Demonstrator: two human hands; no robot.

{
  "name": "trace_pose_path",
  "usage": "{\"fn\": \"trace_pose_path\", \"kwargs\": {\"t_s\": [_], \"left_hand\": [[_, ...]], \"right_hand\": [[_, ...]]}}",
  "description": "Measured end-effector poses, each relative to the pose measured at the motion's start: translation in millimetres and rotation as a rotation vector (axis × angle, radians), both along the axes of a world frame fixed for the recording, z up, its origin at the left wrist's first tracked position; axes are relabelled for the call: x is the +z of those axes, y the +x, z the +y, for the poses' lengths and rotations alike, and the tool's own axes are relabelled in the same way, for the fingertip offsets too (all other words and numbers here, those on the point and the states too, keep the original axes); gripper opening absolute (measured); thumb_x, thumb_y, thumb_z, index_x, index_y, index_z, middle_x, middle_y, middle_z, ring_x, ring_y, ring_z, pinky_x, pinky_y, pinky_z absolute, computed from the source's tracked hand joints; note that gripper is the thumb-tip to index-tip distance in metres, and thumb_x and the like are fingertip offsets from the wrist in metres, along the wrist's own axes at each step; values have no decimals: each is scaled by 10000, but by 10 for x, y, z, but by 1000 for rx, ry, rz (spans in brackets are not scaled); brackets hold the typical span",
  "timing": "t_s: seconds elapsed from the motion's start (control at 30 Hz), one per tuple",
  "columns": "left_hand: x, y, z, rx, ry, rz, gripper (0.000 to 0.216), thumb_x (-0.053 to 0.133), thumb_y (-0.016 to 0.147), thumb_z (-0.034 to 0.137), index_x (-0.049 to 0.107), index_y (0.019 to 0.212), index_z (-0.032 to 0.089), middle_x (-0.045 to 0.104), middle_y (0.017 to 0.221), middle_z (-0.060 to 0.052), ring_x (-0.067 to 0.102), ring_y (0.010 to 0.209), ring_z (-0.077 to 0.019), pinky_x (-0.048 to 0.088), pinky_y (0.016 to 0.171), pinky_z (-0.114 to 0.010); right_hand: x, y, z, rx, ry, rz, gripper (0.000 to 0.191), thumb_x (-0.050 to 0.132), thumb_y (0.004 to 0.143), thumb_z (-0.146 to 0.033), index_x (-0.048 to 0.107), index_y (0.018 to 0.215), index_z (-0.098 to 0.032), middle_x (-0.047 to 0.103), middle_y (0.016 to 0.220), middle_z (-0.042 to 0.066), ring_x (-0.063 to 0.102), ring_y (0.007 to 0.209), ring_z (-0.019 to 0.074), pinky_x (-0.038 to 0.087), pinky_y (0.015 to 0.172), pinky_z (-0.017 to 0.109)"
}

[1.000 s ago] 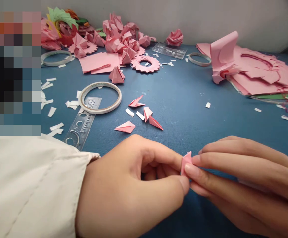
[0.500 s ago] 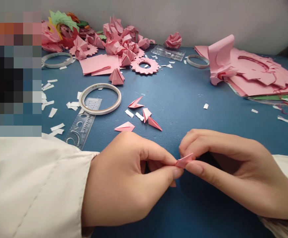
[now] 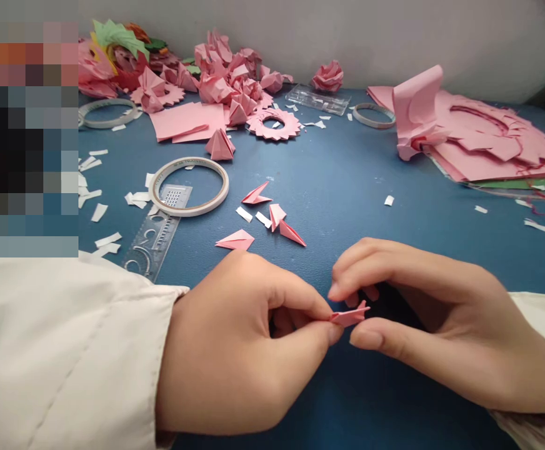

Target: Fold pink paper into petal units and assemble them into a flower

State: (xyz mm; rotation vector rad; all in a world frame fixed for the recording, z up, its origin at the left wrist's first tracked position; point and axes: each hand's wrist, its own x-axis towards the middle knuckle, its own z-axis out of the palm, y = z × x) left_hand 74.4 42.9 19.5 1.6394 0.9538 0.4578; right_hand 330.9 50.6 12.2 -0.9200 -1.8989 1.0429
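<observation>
- Head view, near field: left hand (image 3: 249, 350) is closed, thumb and forefinger pinched on one end of a small folded pink paper piece (image 3: 350, 314). The piece is off the blue surface (image 3: 347, 181), held level between the two hands, low and central in the frame.
- The pinch at the very end likely leaves the pointed free end exposed for the other hand.
- Right hand (image 3: 432, 319): forefinger curled above the free end, thumb below it, the two parted. Whether either fingertip touches the paper I cannot tell.
- Both hands sit close together just above the surface, probably for steadiness with so small a piece. A cream padded sleeve (image 3: 57, 350) covers the left forearm.
- Head view, middle field: four similar folded pink paper points (image 3: 236, 240) (image 3: 256, 195) (image 3: 276, 214) (image 3: 292, 232) lie loose just beyond the hands, seemingly kept within reach.
- To their left, a white ring of narrow tape (image 3: 189, 185) lies flat, overlapping the end of a clear plastic stencil ruler (image 3: 157, 240). White paper scraps (image 3: 108, 239) are scattered around both.
- Head view, far field: a pink toothed paper ring (image 3: 275, 123) and a flat pink square sheet (image 3: 188, 120) lie in front of a heap of folded pink paper flowers (image 3: 225, 75) against the wall.
- Far right: a stack of cut pink paper sheets (image 3: 488, 147), one sheet curled upright at its near corner, well apart from the hands.
</observation>
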Motion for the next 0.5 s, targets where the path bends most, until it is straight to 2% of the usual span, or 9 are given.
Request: {"fn": "trace_pose_path", "kwargs": {"t_s": [0.07, 0.2, 0.33, 0.5], "left_hand": [[4, 0, 5, -32, 37, -1, 380, 661, 1106, 247, 704, 729, 216, 615, 624, 80, 479, 562, -68, 358, 539, -162], [-40, -16, -11, -54, 250, -14, 392, 656, 1108, 158, 607, 721, 202, 479, 632, 104, 378, 552, -50, 298, 549, -187], [-65, -31, -48, -59, 347, 10, 403, 640, 1110, 148, 593, 714, 208, 499, 642, 91, 454, 578, -66, 343, 583, -195], [-62, -20, -34, -59, 417, 10, 389, 645, 1114, 133, 577, 737, 204, 496, 640, 106, 436, 553, -49, 330, 572, -191]], "right_hand": [[1, -9, -2, 27, -58, -4, 430, 1035, 1133, -645, 949, 890, -301, 880, 807, 17, 821, 702, 149, 659, 635, 208], [2, -37, -13, 26, -87, -45, 562, 951, 1173, -745, 929, 827, -303, 867, 764, 29, 803, 665, 155, 620, 588, 229], [45, -85, -32, -26, -113, -68, 722, 892, 1136, -901, 867, 742, -297, 829, 704, 44, 758, 604, 173, 589, 531, 260], [98, -110, -48, -106, -197, -74, 766, 996, 994, -960, 820, 644, -301, 752, 603, 31, 663, 505, 168, 526, 457, 271]]}}
